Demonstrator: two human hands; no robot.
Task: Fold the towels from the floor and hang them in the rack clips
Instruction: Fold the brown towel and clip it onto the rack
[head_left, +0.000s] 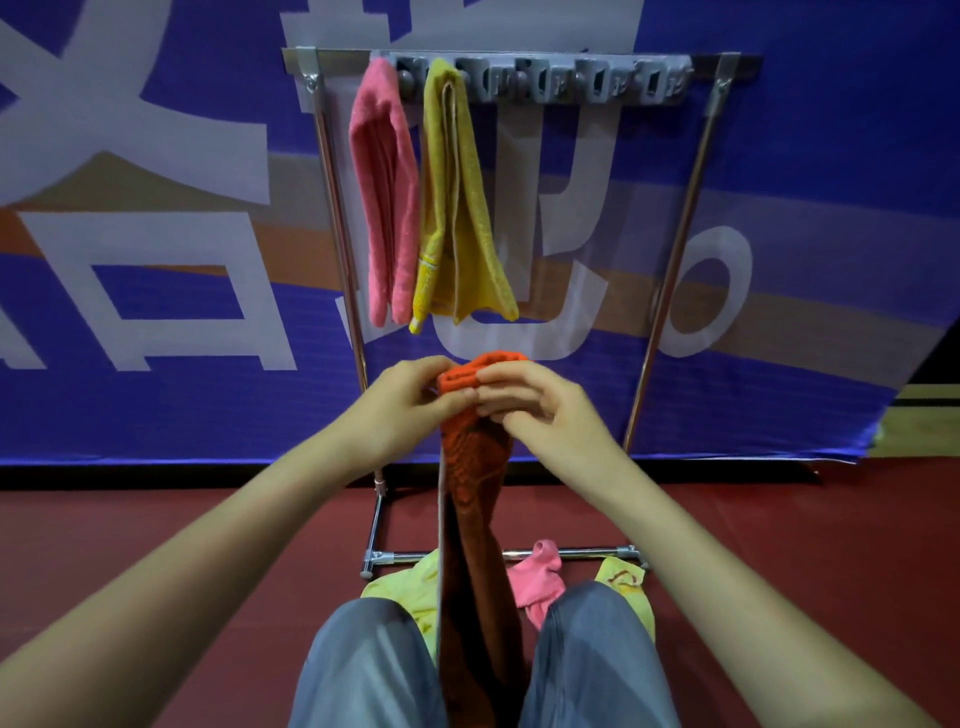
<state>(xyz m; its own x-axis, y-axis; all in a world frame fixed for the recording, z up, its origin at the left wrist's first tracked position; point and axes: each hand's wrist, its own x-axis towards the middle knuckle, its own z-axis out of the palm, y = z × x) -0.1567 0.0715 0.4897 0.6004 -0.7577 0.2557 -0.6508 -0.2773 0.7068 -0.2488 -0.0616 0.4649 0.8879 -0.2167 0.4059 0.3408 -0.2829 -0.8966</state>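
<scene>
While L hand (400, 410) & R hand (540, 410) pinch orange towel (475, 467) top, banner (156, 322) lettering cropped, unreadable.

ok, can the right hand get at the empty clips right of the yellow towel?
Probably yes. The right hand, pinching the orange towel together with the left hand, sits low in front of the rack, and nothing hangs between it and the empty clips beside the yellow towel.

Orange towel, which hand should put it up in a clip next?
Probably the right hand. It and the left hand both pinch the folded top of the orange towel, but the empty clips lie right of the yellow towel, on that side.
</scene>
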